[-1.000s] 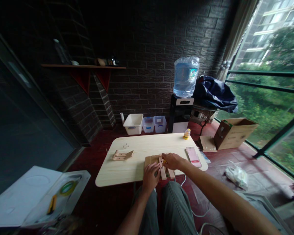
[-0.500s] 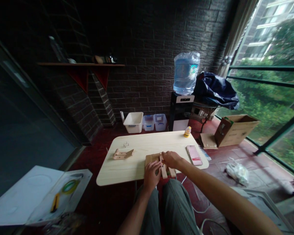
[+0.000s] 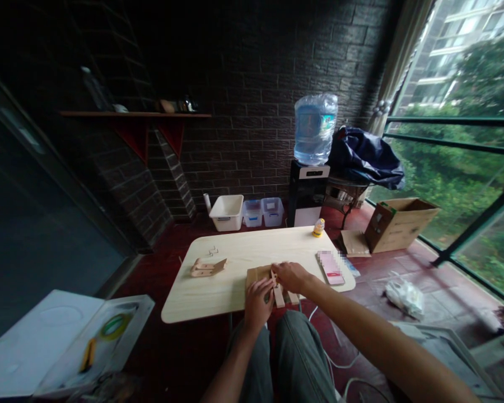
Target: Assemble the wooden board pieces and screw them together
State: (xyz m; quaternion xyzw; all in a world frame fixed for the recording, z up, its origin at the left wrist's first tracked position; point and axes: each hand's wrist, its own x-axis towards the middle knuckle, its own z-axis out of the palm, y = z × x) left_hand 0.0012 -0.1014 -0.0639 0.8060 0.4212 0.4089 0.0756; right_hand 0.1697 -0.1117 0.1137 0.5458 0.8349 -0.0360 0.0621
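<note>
Near the front edge of the pale table, a piece of brown cardboard (image 3: 256, 273) lies under wooden strips (image 3: 279, 296). My left hand (image 3: 259, 299) rests at the left side of the strips, fingers curled against one of them. From the right, my right hand (image 3: 292, 275) reaches over, its fingertips closed on the far end of the same strip. Whatever small part lies between the fingertips is too small to make out. A wooden assembly (image 3: 209, 268) with an angled piece sits apart on the table's left side.
On the table (image 3: 193, 302) are thin metal pieces (image 3: 213, 251), a yellow-capped bottle (image 3: 318, 228) and a pink phone-like item (image 3: 331, 268). An open case (image 3: 105, 336) with tools is at lower left. Plastic bins (image 3: 227, 212) and a water dispenser (image 3: 308, 187) stand behind.
The whole view has shifted slightly. Both hands stay at the wooden strips, with hardly any change in their pose.
</note>
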